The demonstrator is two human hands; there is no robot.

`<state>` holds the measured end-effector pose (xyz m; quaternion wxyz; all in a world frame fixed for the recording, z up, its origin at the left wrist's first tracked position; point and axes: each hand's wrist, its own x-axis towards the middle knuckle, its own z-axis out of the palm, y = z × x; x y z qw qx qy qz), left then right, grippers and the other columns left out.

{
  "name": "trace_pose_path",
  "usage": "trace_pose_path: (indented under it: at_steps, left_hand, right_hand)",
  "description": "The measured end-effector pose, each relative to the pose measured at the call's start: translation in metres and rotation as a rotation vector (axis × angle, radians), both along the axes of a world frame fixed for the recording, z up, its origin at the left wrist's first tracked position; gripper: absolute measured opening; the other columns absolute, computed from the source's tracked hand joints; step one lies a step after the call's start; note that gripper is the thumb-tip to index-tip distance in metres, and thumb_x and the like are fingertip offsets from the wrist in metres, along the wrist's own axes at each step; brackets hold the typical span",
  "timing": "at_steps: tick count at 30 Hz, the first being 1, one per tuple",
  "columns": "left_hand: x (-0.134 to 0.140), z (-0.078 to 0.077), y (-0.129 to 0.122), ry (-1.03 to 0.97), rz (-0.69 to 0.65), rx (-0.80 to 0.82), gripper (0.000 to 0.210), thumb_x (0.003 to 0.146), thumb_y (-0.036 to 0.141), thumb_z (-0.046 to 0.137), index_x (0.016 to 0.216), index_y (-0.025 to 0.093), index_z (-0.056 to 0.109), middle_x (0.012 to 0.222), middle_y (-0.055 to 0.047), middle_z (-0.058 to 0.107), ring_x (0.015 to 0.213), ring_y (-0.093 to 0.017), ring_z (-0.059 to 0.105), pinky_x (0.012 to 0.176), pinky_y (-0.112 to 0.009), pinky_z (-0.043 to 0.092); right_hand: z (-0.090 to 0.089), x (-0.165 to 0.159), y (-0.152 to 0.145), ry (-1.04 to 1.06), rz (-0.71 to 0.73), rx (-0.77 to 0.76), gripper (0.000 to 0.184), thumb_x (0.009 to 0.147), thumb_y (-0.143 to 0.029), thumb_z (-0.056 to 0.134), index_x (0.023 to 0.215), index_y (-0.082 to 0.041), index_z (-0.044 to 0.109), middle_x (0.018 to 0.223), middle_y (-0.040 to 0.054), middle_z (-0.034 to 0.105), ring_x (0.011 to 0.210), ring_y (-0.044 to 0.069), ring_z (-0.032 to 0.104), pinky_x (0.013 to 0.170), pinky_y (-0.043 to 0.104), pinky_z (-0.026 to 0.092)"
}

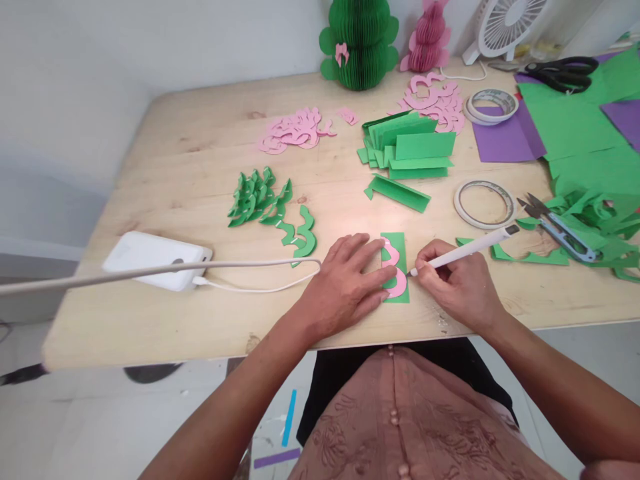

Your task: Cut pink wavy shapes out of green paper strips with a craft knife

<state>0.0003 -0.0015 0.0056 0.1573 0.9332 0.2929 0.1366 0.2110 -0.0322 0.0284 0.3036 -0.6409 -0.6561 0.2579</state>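
Observation:
My left hand (345,283) lies flat with fingers spread, its fingertips pressing a scalloped pink paper cutout (399,285) onto a green paper rectangle (399,241). The rectangle rests on the wooden table near its front edge. In my right hand (457,283) is a white pen (467,247), gripped near its tip. The tip meets the green paper beside the cutout's right edge. Close to my left fingers lie scalloped green paper pieces (305,237), with a cluster of folded green cutouts (255,197) farther left.
Behind are folded green strips (420,150), pink cutouts (295,130) and honeycomb paper ornaments (360,47). Tape rolls (460,207), thread snips (563,230), green scraps and black scissors (565,72) lie right. A white power bank (155,257) with a cable (250,265) sits left.

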Motion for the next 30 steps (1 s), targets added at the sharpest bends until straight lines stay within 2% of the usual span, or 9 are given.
trace_pose_path:
  at_steps: [22,26,28,30]
  left_hand:
    - [0.000,-0.002,0.000,0.001,-0.002,0.003,0.028,0.095,0.028,0.052,0.120,0.024,0.064,0.145,-0.010,0.046,0.136,-0.034,0.035,0.114,-0.056,0.030]
    - [0.000,-0.001,0.000,-0.007,-0.003,0.007,0.028,0.096,0.029,0.051,0.119,0.024,0.064,0.144,-0.011,0.047,0.135,-0.034,0.036,0.114,-0.055,0.031]
    - [0.000,-0.001,0.000,-0.008,-0.004,0.008,0.027,0.096,0.030,0.051,0.119,0.023,0.064,0.144,-0.011,0.047,0.135,-0.033,0.036,0.113,-0.055,0.031]
    - [0.000,-0.001,0.000,-0.007,-0.005,0.009,0.028,0.096,0.031,0.051,0.120,0.024,0.064,0.144,-0.011,0.047,0.135,-0.034,0.036,0.113,-0.055,0.031]
  right_hand:
    - [-0.001,0.000,0.000,-0.002,0.003,0.014,0.016,0.074,-0.028,0.051,0.062,-0.020,0.057,0.047,-0.0040,0.050,0.042,0.009,0.039,0.043,0.023,0.028]
    - [-0.001,0.004,-0.001,0.128,-0.039,0.015,0.016,0.079,-0.027,0.054,0.065,-0.020,0.059,0.051,-0.0030,0.057,0.046,0.011,0.050,0.045,0.023,0.036]
    - [0.000,0.007,-0.004,0.201,-0.055,0.033,0.016,0.084,-0.027,0.056,0.070,-0.021,0.061,0.058,-0.0017,0.064,0.054,0.013,0.059,0.051,0.023,0.043]
    - [-0.001,0.009,-0.011,0.227,-0.009,0.068,0.014,0.088,-0.028,0.057,0.077,-0.022,0.063,0.067,-0.0009,0.069,0.064,0.015,0.065,0.057,0.024,0.048]
